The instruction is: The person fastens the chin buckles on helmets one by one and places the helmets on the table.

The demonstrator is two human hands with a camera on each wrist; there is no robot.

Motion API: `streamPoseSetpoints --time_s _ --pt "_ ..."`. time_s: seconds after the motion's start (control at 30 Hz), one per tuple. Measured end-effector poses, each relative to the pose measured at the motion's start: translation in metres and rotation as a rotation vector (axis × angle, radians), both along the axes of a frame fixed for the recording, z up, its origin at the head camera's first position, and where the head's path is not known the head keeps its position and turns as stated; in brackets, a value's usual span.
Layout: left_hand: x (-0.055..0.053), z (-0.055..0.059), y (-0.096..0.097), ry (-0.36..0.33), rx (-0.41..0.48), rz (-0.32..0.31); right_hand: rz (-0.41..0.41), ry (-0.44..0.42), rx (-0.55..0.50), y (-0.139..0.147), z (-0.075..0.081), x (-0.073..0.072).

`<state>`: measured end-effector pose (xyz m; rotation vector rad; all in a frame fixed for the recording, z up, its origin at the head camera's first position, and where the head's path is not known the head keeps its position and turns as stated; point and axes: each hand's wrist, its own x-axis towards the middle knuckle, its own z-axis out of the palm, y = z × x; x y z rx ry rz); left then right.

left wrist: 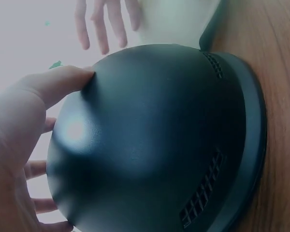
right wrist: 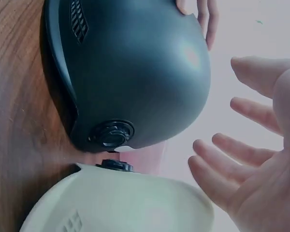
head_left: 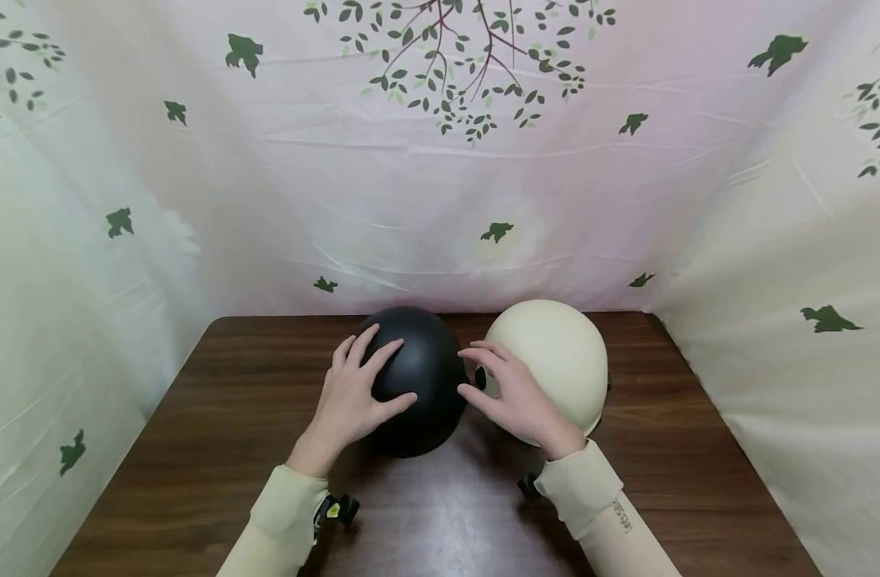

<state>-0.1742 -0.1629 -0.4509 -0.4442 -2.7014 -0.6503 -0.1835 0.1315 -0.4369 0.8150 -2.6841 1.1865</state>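
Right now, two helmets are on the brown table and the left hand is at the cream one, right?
Not quite: the head view shows the left hand at the black helmet, not the cream helmet. Both are on the brown table.

The left hand (head_left: pixel 349 397) hides part of the black helmet (head_left: pixel 429 353), and the right hand (head_left: pixel 515 393) part of the cream helmet (head_left: pixel 555 353), from my remote post. Lettering (head_left: pixel 623 517) on the arm (head_left: pixel 616 553) behind the right hand is too small for me to read. Right-wrist view: both helmets are cut off by the edges, the left hand cropped to a few fingers. The helmets' undersides are hidden.
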Motion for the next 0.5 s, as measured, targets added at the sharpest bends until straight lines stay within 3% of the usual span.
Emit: streamPoseSetpoints --time_s 0.13,0.37,0.5 --pt "-0.006 -0.003 -0.001 0.021 -0.005 0.013 -0.009 0.060 -0.014 0.006 0.002 0.001" --pt "-0.018 -0.004 -0.004 0.025 -0.003 0.019 -0.072 0.347 -0.049 0.026 0.009 -0.005" --pt "-0.020 -0.002 -0.004 0.011 0.002 0.021 -0.137 0.439 -0.022 0.046 0.012 -0.012"
